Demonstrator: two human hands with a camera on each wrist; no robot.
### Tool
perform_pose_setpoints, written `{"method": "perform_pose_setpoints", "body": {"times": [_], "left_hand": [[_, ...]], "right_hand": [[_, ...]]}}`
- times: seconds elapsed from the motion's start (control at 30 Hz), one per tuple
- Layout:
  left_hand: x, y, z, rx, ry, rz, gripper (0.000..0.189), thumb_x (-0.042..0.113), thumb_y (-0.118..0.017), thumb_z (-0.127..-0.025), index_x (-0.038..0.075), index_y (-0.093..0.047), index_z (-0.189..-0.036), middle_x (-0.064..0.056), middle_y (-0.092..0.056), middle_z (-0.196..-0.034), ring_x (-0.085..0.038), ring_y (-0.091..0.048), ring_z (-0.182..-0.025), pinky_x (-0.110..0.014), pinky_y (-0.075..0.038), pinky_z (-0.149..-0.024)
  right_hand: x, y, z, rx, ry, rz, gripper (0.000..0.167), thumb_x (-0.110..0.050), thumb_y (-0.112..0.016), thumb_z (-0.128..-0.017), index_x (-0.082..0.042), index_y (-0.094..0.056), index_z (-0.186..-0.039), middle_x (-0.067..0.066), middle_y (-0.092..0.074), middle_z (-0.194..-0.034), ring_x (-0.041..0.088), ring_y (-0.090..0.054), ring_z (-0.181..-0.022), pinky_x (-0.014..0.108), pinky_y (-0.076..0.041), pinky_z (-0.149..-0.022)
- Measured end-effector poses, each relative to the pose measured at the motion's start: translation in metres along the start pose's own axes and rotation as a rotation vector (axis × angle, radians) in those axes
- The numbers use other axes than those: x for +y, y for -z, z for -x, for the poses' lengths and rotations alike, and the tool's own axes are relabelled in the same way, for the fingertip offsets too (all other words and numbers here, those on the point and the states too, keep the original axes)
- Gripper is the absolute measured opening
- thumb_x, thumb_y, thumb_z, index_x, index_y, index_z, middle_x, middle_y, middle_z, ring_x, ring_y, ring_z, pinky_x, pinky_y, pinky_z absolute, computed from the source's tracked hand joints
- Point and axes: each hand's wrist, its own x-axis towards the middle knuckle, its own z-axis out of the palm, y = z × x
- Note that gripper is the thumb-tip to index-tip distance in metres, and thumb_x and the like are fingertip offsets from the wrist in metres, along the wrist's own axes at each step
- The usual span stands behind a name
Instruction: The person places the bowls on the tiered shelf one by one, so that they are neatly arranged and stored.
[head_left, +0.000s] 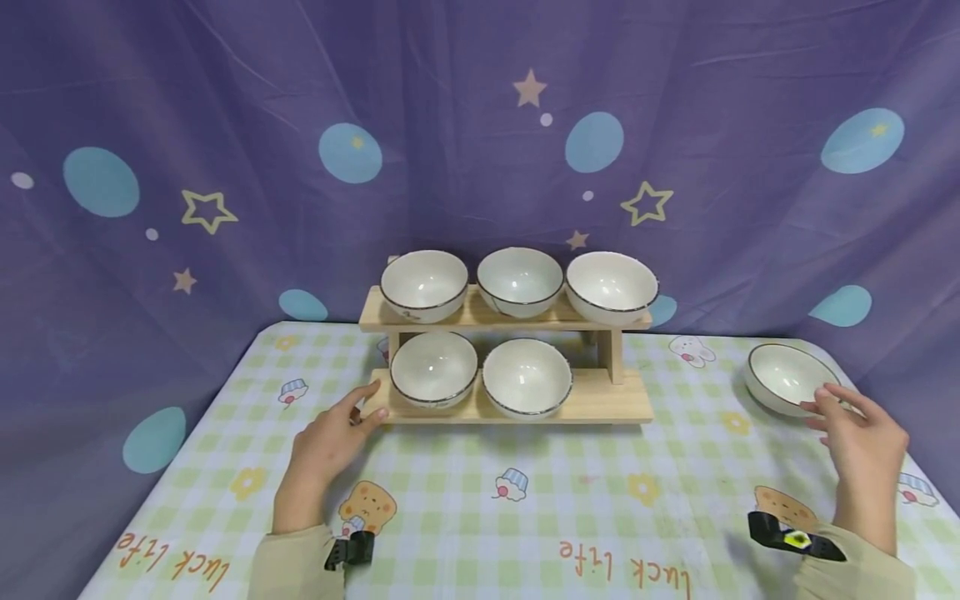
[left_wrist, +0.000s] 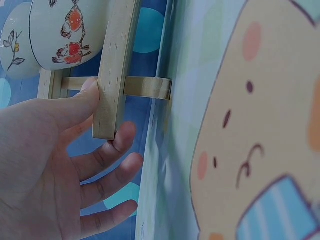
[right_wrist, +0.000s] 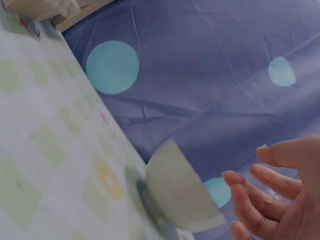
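Observation:
A two-tier wooden rack [head_left: 615, 404] carries white dark-rimmed bowls, three on the upper board and two on the lower: a left bowl [head_left: 433, 368] and a right bowl [head_left: 527, 377]. My left hand [head_left: 330, 442] holds the left end of the lower board [left_wrist: 111, 95], thumb on one face and index finger at the opposite edge. Another bowl [head_left: 787, 379] stands upright on the table at the right. Beside it is my right hand [head_left: 862, 433], fingers loosely bent and holding nothing; the right wrist view shows a gap between fingertips [right_wrist: 232, 177] and bowl [right_wrist: 182, 192].
A green-and-white checked tablecloth [head_left: 450, 533] with cartoon prints covers the table. Behind the rack hangs a purple curtain [head_left: 465, 192] with stars and blue spots. The upper bowls [head_left: 520, 282] stand side by side, close to one another.

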Motion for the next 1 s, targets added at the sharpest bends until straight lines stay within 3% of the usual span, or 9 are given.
{"method": "perform_pose_setpoints", "body": {"times": [0.1, 0.17, 0.27, 0.53, 0.7, 0.9, 1.0], "left_hand": [[0.001, 0.001, 0.000, -0.002, 0.000, -0.001, 0.065, 0.052, -0.056, -0.105, 0.018, -0.044, -0.159, -0.019, -0.066, -0.119, -0.026, -0.064, -0.083, -0.043, -0.047, -0.065], [0.001, 0.001, 0.000, -0.004, -0.001, -0.002, 0.065, 0.052, -0.056, -0.105, 0.018, -0.044, -0.159, -0.019, -0.066, -0.120, -0.026, -0.064, -0.083, -0.043, -0.047, -0.065], [0.001, 0.001, -0.001, -0.005, -0.002, 0.000, 0.065, 0.052, -0.055, -0.105, 0.018, -0.044, -0.159, -0.019, -0.066, -0.120, -0.026, -0.064, -0.084, -0.043, -0.047, -0.066], [0.001, 0.000, -0.001, -0.009, -0.003, 0.003, 0.065, 0.052, -0.055, -0.105, 0.018, -0.043, -0.159, -0.019, -0.066, -0.121, -0.026, -0.063, -0.084, -0.042, -0.046, -0.064], [0.001, -0.001, 0.000, -0.009, -0.006, 0.001, 0.065, 0.052, -0.055, -0.105, 0.018, -0.043, -0.159, -0.020, -0.066, -0.122, -0.029, -0.065, -0.089, -0.045, -0.048, -0.068], [0.000, -0.001, 0.000, -0.005, -0.007, -0.003, 0.064, 0.050, -0.055, -0.106, 0.018, -0.044, -0.159, -0.020, -0.066, -0.122, -0.029, -0.066, -0.088, -0.045, -0.048, -0.068], [0.000, -0.001, 0.000, -0.004, -0.004, -0.006, 0.063, 0.050, -0.055, -0.106, 0.018, -0.044, -0.159, -0.020, -0.066, -0.122, -0.029, -0.066, -0.088, -0.044, -0.048, -0.068]], "right_hand": [[0.006, 0.001, -0.004, 0.052, -0.013, -0.039, 0.015, -0.023, -0.067, -0.100, -0.027, -0.072, -0.114, -0.022, -0.065, -0.060, -0.004, -0.061, -0.053, 0.014, -0.040, -0.056], [0.010, 0.002, -0.006, 0.073, -0.015, -0.082, 0.009, -0.022, -0.068, -0.099, -0.030, -0.069, -0.102, -0.020, -0.066, -0.059, -0.004, -0.061, -0.052, 0.013, -0.040, -0.054], [0.014, 0.002, -0.008, 0.096, -0.031, -0.122, 0.009, -0.020, -0.069, -0.099, -0.029, -0.069, -0.100, -0.019, -0.066, -0.059, -0.003, -0.061, -0.050, 0.013, -0.040, -0.054], [0.015, 0.003, -0.009, 0.088, -0.103, -0.240, 0.010, -0.017, -0.070, -0.098, -0.027, -0.068, -0.097, -0.013, -0.068, -0.059, 0.002, -0.064, -0.050, 0.013, -0.044, -0.055], [0.018, 0.004, -0.009, 0.074, -0.112, -0.278, 0.010, -0.015, -0.069, -0.098, -0.021, -0.064, -0.105, -0.012, -0.068, -0.058, 0.003, -0.064, -0.048, 0.014, -0.045, -0.051], [0.025, 0.003, -0.013, 0.022, -0.133, -0.227, 0.014, -0.024, -0.064, -0.103, -0.026, -0.055, -0.113, -0.015, -0.068, -0.059, 0.001, -0.064, -0.049, 0.016, -0.045, -0.048], [0.029, 0.002, -0.016, -0.004, -0.145, -0.208, 0.035, -0.028, -0.062, -0.104, -0.024, -0.052, -0.137, -0.016, -0.068, -0.060, 0.001, -0.064, -0.051, 0.017, -0.045, -0.047]]}}
